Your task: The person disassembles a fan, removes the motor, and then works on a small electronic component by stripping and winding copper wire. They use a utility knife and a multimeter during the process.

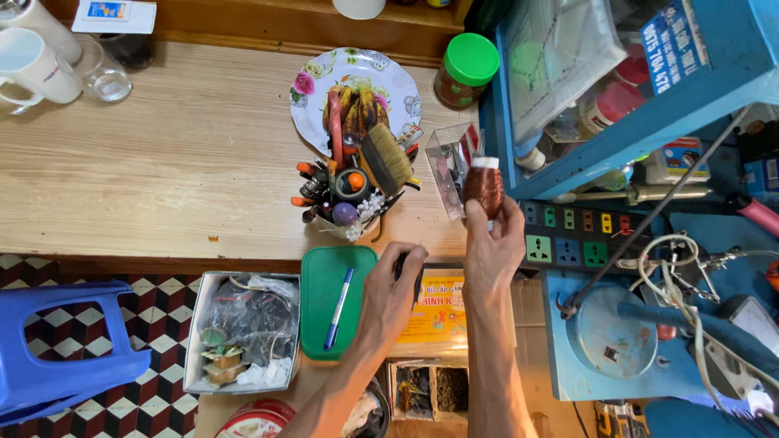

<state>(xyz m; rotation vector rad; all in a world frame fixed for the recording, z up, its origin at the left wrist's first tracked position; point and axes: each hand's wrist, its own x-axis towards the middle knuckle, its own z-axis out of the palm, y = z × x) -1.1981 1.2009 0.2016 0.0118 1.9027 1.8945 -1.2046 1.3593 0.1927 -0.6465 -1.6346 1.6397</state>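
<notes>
- Right hand (pixel 493 243): raised over the near edge of the bench (pixel 162 154); fingers closed around the lower part of a spool of copper-coloured wire (pixel 484 186), held upright, its white cap on top.
- Left hand (pixel 391 294): closed on a small dark tool (pixel 403 264), kind not discernible; positioned just beside the right hand, above a yellow printed box (pixel 438 312).
- Spool sits just in front of a clear plastic box (pixel 446 162); a cup of brushes and tools (pixel 349 195) stands to its left.
- Green lid (pixel 324 300) with a blue pen (pixel 338 308) lies left of the left hand; power strip (pixel 576 235) lies to the right.
</notes>
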